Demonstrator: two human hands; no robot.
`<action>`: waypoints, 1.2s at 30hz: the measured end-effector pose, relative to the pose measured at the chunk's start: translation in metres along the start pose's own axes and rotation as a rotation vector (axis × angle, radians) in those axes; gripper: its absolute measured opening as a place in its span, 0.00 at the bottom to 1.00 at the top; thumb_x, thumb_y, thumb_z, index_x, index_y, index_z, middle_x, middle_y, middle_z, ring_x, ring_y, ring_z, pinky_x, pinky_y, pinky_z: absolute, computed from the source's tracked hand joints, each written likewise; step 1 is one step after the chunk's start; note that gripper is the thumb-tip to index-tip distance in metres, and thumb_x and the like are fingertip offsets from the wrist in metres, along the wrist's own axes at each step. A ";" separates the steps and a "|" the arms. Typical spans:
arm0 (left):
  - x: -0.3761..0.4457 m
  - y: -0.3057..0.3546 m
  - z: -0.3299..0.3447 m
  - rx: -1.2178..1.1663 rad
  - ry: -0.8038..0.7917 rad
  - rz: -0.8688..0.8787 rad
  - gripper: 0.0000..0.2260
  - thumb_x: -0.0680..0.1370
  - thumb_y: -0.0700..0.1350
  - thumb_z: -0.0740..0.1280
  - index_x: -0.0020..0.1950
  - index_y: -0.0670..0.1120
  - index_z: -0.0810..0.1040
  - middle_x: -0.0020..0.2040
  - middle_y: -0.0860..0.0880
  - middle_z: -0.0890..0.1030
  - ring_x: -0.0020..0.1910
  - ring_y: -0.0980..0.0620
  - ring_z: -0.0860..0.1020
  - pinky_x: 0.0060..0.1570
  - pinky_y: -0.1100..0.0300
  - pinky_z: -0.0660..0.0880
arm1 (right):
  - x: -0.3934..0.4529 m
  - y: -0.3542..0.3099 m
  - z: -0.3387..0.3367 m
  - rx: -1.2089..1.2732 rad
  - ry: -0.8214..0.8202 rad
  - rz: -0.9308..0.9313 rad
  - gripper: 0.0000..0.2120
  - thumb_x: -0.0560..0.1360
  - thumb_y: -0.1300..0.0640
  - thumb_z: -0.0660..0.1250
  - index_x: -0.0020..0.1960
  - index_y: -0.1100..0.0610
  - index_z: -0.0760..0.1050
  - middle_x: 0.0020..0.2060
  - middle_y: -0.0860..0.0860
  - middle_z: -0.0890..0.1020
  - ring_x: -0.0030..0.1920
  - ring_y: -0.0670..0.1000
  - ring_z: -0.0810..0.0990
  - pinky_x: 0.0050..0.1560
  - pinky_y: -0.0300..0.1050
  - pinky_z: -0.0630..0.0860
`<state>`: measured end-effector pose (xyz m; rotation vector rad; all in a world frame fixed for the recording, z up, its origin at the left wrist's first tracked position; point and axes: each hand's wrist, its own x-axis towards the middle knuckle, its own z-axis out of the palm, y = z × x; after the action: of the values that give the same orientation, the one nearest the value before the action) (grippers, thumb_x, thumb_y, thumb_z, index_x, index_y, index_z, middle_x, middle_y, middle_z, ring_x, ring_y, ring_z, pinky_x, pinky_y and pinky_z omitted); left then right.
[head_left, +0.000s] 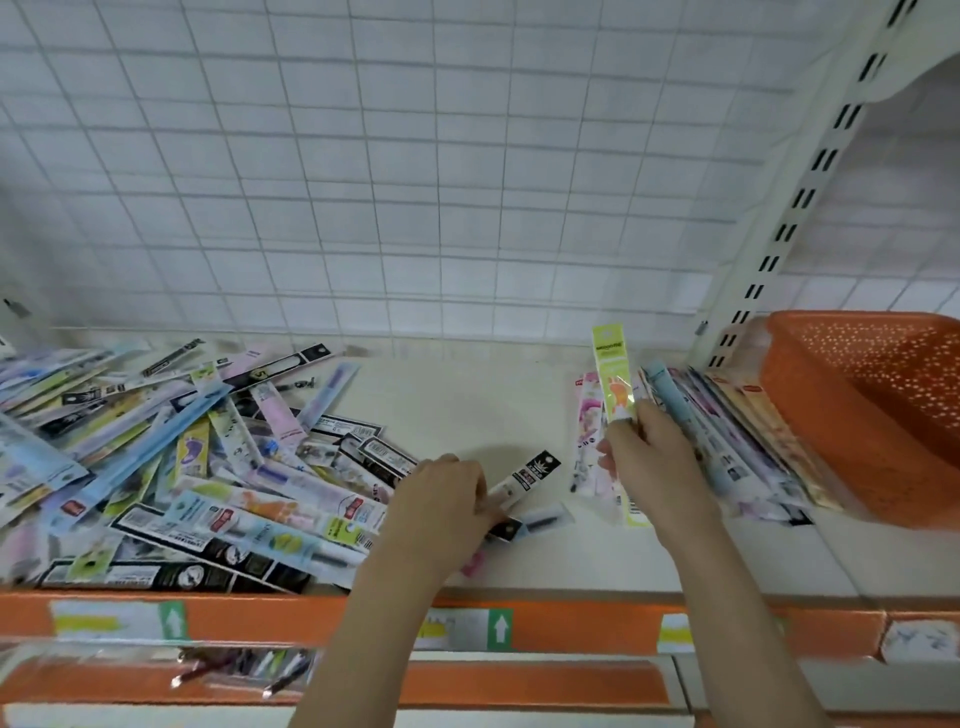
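- Our left hand (441, 493) sits low over the shelf (467, 405). Its fingers are curled round the near end of a black packet (527, 475), which points up and to the right.
- Our right hand (654, 457) has its fingers closed on the lower part of a green packet (613, 374). It holds the packet upright, just left of the row of packets (727, 441).
- That row leans against an orange basket (883, 395) at the right end of the shelf, beside the slotted post (795, 208).
- A loose pile (182, 457) of packets covers the left half of the shelf. Its right edge touches our left hand, and its near edge reaches the shelf's front lip.
- Between the pile and the row lies a bare stretch of shelf that runs back to the wire grid (363, 182). Both hands work at the near end of this gap, close together but apart.
- The shelf's front is an orange strip (311, 618) carrying price labels, and two of them show a white arrow pointing up on green (500, 630).
- The packets carry barcodes and small print, and the green one has a dark line of lettering near its top. It is all too blurred for us to read.
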<state>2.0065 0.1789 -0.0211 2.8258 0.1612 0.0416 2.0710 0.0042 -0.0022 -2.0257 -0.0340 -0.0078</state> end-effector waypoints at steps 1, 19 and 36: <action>0.001 0.001 0.000 0.020 0.014 -0.006 0.15 0.77 0.55 0.63 0.55 0.46 0.77 0.53 0.47 0.77 0.54 0.47 0.75 0.52 0.57 0.70 | 0.002 0.002 0.002 -0.004 0.002 -0.020 0.07 0.76 0.59 0.56 0.39 0.57 0.66 0.36 0.59 0.76 0.38 0.60 0.76 0.39 0.46 0.67; -0.048 -0.056 -0.052 -0.560 0.778 -0.151 0.04 0.80 0.43 0.59 0.48 0.43 0.65 0.38 0.34 0.75 0.35 0.37 0.77 0.36 0.40 0.72 | 0.009 -0.024 0.059 -0.360 -0.330 -0.253 0.14 0.79 0.52 0.58 0.46 0.60 0.78 0.29 0.50 0.74 0.33 0.53 0.74 0.34 0.44 0.68; -0.046 -0.119 -0.071 -0.504 0.606 -0.374 0.06 0.79 0.49 0.62 0.51 0.47 0.70 0.34 0.50 0.76 0.32 0.53 0.74 0.32 0.62 0.68 | 0.001 -0.049 0.115 -0.543 -0.492 -0.188 0.07 0.74 0.52 0.65 0.42 0.55 0.77 0.29 0.50 0.83 0.35 0.52 0.83 0.42 0.47 0.79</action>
<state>1.9450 0.3078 0.0097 2.1619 0.6977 0.7401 2.0697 0.1292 -0.0084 -2.5095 -0.5878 0.4008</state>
